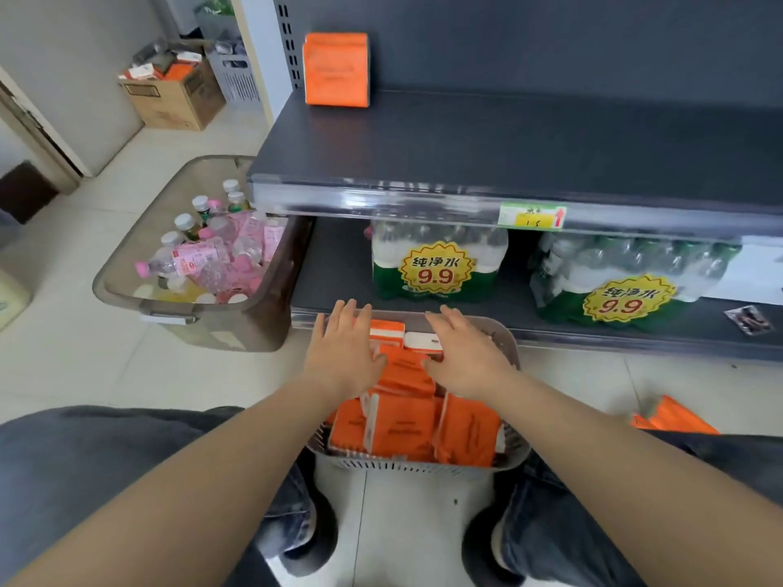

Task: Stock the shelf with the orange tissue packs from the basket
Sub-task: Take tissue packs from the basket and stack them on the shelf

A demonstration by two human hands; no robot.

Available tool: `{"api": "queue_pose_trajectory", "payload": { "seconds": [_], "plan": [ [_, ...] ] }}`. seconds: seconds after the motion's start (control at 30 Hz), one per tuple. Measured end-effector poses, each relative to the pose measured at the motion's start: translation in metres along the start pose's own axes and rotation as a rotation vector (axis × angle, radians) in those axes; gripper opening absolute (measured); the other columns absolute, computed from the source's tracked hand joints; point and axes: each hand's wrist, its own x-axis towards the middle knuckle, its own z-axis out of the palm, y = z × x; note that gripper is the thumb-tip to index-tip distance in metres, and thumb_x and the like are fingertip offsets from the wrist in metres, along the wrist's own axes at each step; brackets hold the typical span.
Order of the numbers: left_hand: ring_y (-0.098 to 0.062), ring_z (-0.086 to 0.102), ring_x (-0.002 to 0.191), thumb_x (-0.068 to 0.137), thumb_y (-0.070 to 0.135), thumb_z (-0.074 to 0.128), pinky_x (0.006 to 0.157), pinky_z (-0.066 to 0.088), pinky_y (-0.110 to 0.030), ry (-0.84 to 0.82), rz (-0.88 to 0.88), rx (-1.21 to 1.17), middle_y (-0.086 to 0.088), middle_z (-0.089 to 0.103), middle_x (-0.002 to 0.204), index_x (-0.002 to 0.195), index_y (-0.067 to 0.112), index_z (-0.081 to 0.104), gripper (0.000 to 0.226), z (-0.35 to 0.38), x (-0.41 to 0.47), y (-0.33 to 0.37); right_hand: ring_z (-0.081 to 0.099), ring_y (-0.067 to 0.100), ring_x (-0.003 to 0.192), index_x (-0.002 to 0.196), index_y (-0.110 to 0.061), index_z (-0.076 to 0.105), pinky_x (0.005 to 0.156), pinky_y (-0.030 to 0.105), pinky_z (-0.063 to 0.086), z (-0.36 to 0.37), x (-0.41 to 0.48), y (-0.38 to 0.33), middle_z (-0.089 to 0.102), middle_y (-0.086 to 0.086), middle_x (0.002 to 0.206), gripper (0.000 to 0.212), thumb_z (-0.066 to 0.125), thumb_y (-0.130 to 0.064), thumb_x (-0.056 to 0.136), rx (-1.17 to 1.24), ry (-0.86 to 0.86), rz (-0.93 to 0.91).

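Note:
A grey slatted basket on the floor in front of me holds several orange tissue packs. My left hand and my right hand hover flat over the far half of the basket, fingers spread, one on each side of an orange pack that lies on top. Neither hand grips anything. On the dark upper shelf, orange tissue packs stand upright at the back left corner.
The lower shelf holds two shrink-wrapped water bottle packs. A clear bin of drink bottles sits on the floor to the left. More orange packs lie on the floor at right. A cardboard box stands far left.

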Motion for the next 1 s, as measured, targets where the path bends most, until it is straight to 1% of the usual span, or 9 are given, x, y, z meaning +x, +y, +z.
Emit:
{"api": "queue_pose_trajectory", "payload": {
  "seconds": [0.1, 0.17, 0.27, 0.4, 0.5, 0.6, 0.7, 0.83, 1.0],
  "plan": [
    [-0.027, 0.006, 0.149, 0.09, 0.055, 0.045, 0.121, 0.008, -0.048, -0.076, -0.033, -0.063, -0.008, 0.015, 0.161, 0.152, 0.018, 0.013, 0.079, 0.029, -0.004, -0.005, 0.011, 0.025, 0.146, 0.151, -0.02, 0.015, 0.116, 0.042, 0.024, 0.023, 0.007, 0.01, 0.009, 0.006, 0.16, 0.077, 0.058, -0.037, 0.089, 0.009, -0.049, 0.019],
    [-0.028, 0.009, 0.149, 0.091, 0.057, 0.042, 0.121, 0.01, -0.049, -0.142, -0.056, -0.125, -0.007, 0.017, 0.16, 0.151, 0.02, 0.014, 0.076, 0.044, -0.007, -0.008, 0.013, 0.025, 0.146, 0.15, -0.018, 0.018, 0.116, 0.04, 0.024, 0.035, 0.013, 0.016, 0.01, 0.007, 0.159, 0.074, 0.057, -0.035, 0.09, 0.015, -0.094, 0.025],
    [-0.027, 0.024, 0.144, 0.089, 0.061, 0.04, 0.119, 0.018, -0.049, -0.165, -0.05, -0.18, -0.006, 0.029, 0.154, 0.148, 0.023, 0.021, 0.073, 0.06, -0.008, -0.012, 0.018, 0.025, 0.145, 0.149, -0.014, 0.022, 0.115, 0.038, 0.026, 0.049, 0.026, 0.025, 0.015, 0.008, 0.158, 0.069, 0.055, -0.03, 0.091, 0.027, -0.157, 0.032],
    [-0.027, 0.032, 0.139, 0.089, 0.05, 0.048, 0.116, 0.026, -0.048, -0.249, -0.085, -0.246, -0.005, 0.034, 0.149, 0.145, 0.023, 0.029, 0.064, 0.076, -0.005, -0.014, 0.022, 0.024, 0.143, 0.148, -0.012, 0.023, 0.113, 0.036, 0.029, 0.068, 0.047, 0.032, 0.017, 0.007, 0.157, 0.066, 0.054, -0.025, 0.091, 0.056, -0.216, 0.064],
    [-0.025, 0.04, 0.132, 0.089, 0.045, 0.049, 0.112, 0.034, -0.044, -0.321, -0.102, -0.263, -0.004, 0.042, 0.139, 0.137, 0.02, 0.037, 0.056, 0.087, -0.003, -0.014, 0.03, 0.025, 0.139, 0.148, -0.01, 0.025, 0.11, 0.034, 0.031, 0.08, 0.064, 0.035, 0.023, 0.008, 0.155, 0.064, 0.053, -0.024, 0.092, 0.057, -0.254, 0.068],
    [-0.022, 0.041, 0.131, 0.088, 0.05, 0.053, 0.109, 0.038, -0.043, -0.413, -0.131, -0.295, -0.001, 0.042, 0.139, 0.139, 0.019, 0.038, 0.062, 0.098, -0.001, -0.013, 0.041, 0.026, 0.13, 0.145, -0.011, 0.032, 0.104, 0.034, 0.039, 0.09, 0.081, 0.037, 0.031, 0.008, 0.15, 0.056, 0.05, -0.019, 0.093, 0.078, -0.272, 0.073],
    [-0.022, 0.045, 0.126, 0.084, 0.053, 0.06, 0.107, 0.041, -0.041, -0.488, -0.15, -0.309, -0.003, 0.045, 0.135, 0.138, 0.016, 0.042, 0.067, 0.108, 0.001, -0.012, 0.043, 0.028, 0.129, 0.144, -0.009, 0.033, 0.102, 0.033, 0.038, 0.097, 0.099, 0.037, 0.032, 0.011, 0.149, 0.053, 0.048, -0.015, 0.094, 0.094, -0.296, 0.077],
    [-0.021, 0.054, 0.115, 0.083, 0.048, 0.066, 0.101, 0.046, -0.037, -0.5, -0.155, -0.332, -0.003, 0.05, 0.128, 0.13, 0.015, 0.051, 0.06, 0.112, 0.003, -0.012, 0.043, 0.028, 0.129, 0.142, -0.009, 0.035, 0.102, 0.035, 0.037, 0.102, 0.119, 0.04, 0.038, 0.013, 0.145, 0.054, 0.054, -0.019, 0.093, 0.079, -0.341, 0.065],
    [-0.021, 0.062, 0.103, 0.084, 0.04, 0.068, 0.091, 0.053, -0.036, -0.541, -0.198, -0.422, -0.002, 0.061, 0.119, 0.119, 0.016, 0.059, 0.043, 0.112, 0.006, -0.015, 0.051, 0.027, 0.115, 0.134, -0.012, 0.045, 0.093, 0.037, 0.046, 0.106, 0.134, 0.043, 0.046, 0.01, 0.131, 0.056, 0.066, -0.025, 0.084, 0.068, -0.375, 0.027]
  ]
}}
